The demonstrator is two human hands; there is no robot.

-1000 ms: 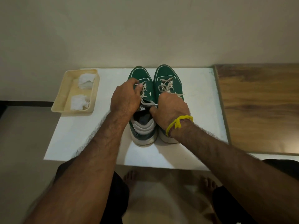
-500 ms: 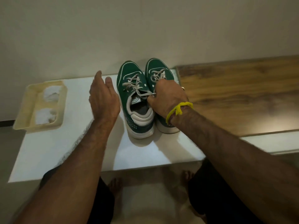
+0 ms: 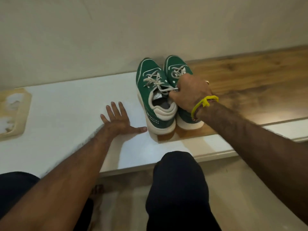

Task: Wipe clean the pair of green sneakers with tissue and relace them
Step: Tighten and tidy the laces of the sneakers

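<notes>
Left hand: left hand (image 3: 119,121) lies palm down on the white tabletop (image 3: 66,114), fingers straight and spread toward 12 o'clock, thumb stretched toward 3 o'clock with its tip just beside the heel of the left sneaker (image 3: 154,95); it holds nothing.
Left arm: forearm runs in from 7 o'clock, bare.
Right hand: right hand (image 3: 190,93) is curled, knuckles up, gripping the pair at the collars; a white lace end shows at its thumb side.
Right arm: forearm enters from 4 o'clock; yellow thread band (image 3: 204,104) at the wrist.
Sneakers: both green with white soles and laced; right sneaker (image 3: 177,70) touches the left one, toes toward 12 o'clock near the wall (image 3: 116,30). Whether the soles rest on the surface or are lifted cannot be told.
Surface: pair sits where the white tabletop meets a wooden board (image 3: 258,80) at 3 o'clock.
Tray: beige tray (image 3: 21,114) at 9 o'clock, blurred, white tissue (image 3: 12,102) inside.
Room: plain pale wall; pale floor (image 3: 233,189) below; dark-clad knees at 6 o'clock.
</notes>
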